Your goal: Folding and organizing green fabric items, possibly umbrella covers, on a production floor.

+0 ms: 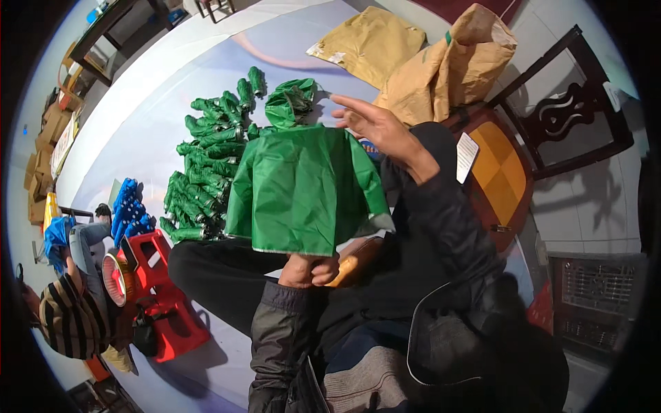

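Observation:
A green umbrella [292,193] with loose, thin cloth spreads out in front of my lap. At its lower hem my left hand [308,270] is closed round its lower end; the cloth hides the shaft. Up at the right, beside the top of the cloth, my right hand [382,131] is raised with its fingers apart and nothing in it. Beyond the umbrella lies a loose crumpled green bundle [290,103]. Several furled green umbrellas [206,165] are piled to the left, some with silvery ends showing. A tan rounded thing [345,270] lies beside my left hand, only partly visible.
Far right of the mat [275,41] are a tan sack [447,69], a flat yellowish sack [372,41] and a wooden chair [502,151]. On the left, a red plastic stool [169,303] and round heater-like thing [117,279] stand near another person [72,310] and blue dotted cloth [129,212].

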`<state>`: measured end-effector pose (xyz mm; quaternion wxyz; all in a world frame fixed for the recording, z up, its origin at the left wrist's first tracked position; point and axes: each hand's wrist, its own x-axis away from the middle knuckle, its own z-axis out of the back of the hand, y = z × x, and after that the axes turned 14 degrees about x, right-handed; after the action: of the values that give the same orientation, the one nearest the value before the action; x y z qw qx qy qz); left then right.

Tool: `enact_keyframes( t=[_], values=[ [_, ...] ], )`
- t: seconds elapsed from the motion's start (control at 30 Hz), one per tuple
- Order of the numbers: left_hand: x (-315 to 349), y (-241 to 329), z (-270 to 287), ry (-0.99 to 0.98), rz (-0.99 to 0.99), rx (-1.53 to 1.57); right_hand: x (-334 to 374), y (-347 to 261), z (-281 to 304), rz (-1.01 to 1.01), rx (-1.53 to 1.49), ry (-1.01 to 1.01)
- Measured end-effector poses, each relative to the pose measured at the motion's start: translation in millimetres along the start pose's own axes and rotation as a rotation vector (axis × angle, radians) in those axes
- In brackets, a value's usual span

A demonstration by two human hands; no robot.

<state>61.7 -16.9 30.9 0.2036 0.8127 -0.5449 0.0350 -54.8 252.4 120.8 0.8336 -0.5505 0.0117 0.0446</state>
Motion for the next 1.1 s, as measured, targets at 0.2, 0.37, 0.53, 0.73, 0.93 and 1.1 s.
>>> enact_keyframes(
  t=[0.2,0.37,0.53,0.73,0.93,1.1],
  values=[
    [2,-6,-1,-0.068,0.111,0.155,-18,15,-10,0.135,-0.074,-0.363],
    [-1,-6,1,0.101,0.190,0.069,-16,21,-31,-0.004,-0.074,-0.294],
    [-5,-4,-10,0.163,-0.006,-0.033,-21,27,-27,-0.011,0.002,-0.238],
    [-9,2,-3,0.324,-0.138,-0.373,-35,27,-38,0.047,0.345,-0.264],
    [-28,-22,49,0.285,-0.350,-0.885,-46,17,-68,0.087,0.483,-0.210],
    [-24,-30,43,0.441,-0.117,-0.308,-50,20,-79,0.104,0.545,-0.180]
  ],
)
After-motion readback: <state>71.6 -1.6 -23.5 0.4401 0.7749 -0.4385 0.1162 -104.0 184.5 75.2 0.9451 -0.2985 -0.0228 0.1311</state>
